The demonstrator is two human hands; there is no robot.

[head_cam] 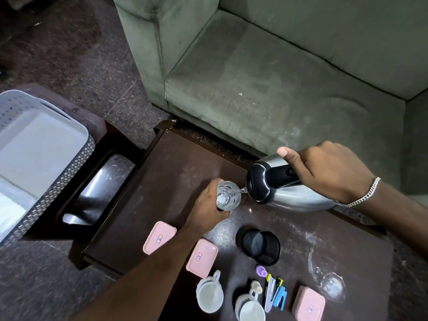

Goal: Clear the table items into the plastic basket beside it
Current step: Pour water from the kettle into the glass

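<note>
We see our right hand [328,172] wrapped around the handle of a tilted steel kettle [289,188], pouring left into a clear drinking glass [228,195] that our left hand [208,205] grips on the dark wooden table [162,193]. The grey perforated plastic basket [46,147] sits far left, nearer our left hand.

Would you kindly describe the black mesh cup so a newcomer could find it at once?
Start at the dark wooden table before the green sofa. Below the tilted steel kettle stands the black mesh cup, round and open-topped. Its neighbours are pink lidded boxes and white mugs.
</note>
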